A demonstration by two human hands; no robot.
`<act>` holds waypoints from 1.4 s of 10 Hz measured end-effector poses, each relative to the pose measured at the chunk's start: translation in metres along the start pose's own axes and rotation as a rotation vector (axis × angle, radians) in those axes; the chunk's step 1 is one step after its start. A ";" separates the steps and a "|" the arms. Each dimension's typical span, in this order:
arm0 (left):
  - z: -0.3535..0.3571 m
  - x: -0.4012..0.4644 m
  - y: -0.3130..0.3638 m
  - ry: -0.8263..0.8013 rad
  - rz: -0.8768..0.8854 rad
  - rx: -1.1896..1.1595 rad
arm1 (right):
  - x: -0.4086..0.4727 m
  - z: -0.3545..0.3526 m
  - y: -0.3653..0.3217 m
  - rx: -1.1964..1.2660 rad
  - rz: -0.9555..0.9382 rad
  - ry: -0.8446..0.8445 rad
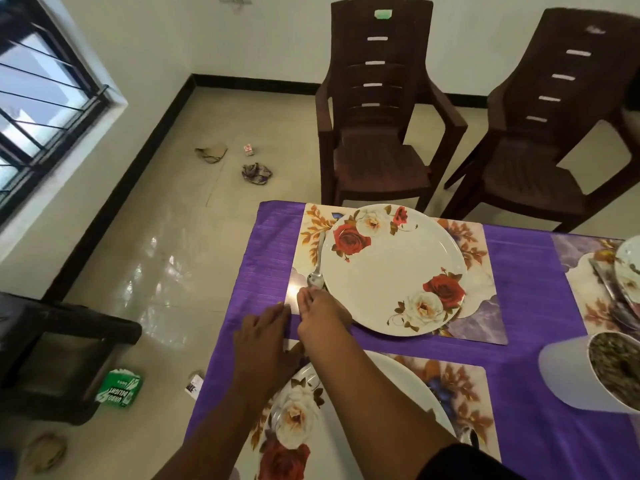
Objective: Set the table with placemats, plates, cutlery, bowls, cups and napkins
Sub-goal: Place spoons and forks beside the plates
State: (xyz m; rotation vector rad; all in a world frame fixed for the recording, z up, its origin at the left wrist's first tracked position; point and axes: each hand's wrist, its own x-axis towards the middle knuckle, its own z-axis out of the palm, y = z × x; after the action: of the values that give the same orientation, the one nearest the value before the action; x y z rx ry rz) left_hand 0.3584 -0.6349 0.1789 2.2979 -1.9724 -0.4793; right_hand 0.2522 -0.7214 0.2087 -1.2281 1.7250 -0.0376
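Cutlery step at the far-left setting: spoon [317,263] lies on the placemat [479,282] just left of the rose plate [391,268], bowl end toward the person. Right hand [320,315] has fingertips at the spoon bowl, looks like a light pinch, hard to tell. Left hand [265,337] flat, fingers straight, pressing the purple-covered bench [519,271] at the mat corner. Next, likely: straighten spoon parallel to plate, let go.

three placemats [481,271] [460,386] [581,271], three plates [391,268] [346,410] [628,268], two spoons [318,261] [469,436] – one white bowl [568,372] on the bench, two brown chairs [377,109] [554,126] behind, two hands [266,337] [323,315].
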 end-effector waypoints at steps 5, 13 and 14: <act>-0.008 0.015 -0.003 -0.017 0.009 -0.025 | 0.014 0.009 0.001 -1.371 -0.218 0.009; -0.009 0.012 -0.001 -0.013 -0.009 -0.006 | 0.021 0.016 0.005 -1.608 -0.314 -0.008; -0.007 0.011 0.000 -0.015 -0.007 0.002 | 0.021 0.016 0.007 -1.666 -0.378 0.012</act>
State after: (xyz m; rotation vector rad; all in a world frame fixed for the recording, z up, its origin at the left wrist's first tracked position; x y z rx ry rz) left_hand 0.3617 -0.6463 0.1837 2.3105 -1.9726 -0.4962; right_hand 0.2588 -0.7261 0.1825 -2.6425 1.2901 1.3941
